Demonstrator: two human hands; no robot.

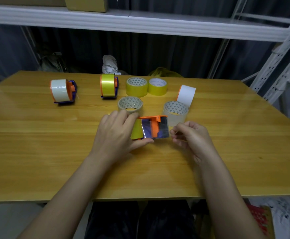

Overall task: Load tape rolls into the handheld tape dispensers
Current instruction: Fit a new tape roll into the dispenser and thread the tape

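Dispenser (151, 128) gripped by left hand (116, 133), right hand (190, 135) pinching tape end — wooden table (37, 135), metal shelving (158, 25) behind

A storeroom or packing area: white slotted-metal shelving (277, 54) holding cardboard boxes (87, 4) above a wooden worktable (37, 135).

We have one wide-angle view, worn on the head, looking forward and down at the desk (37, 152) from close above its near edge. A shelf (140, 21) crosses the top of the picture, straight lines bowing outward.
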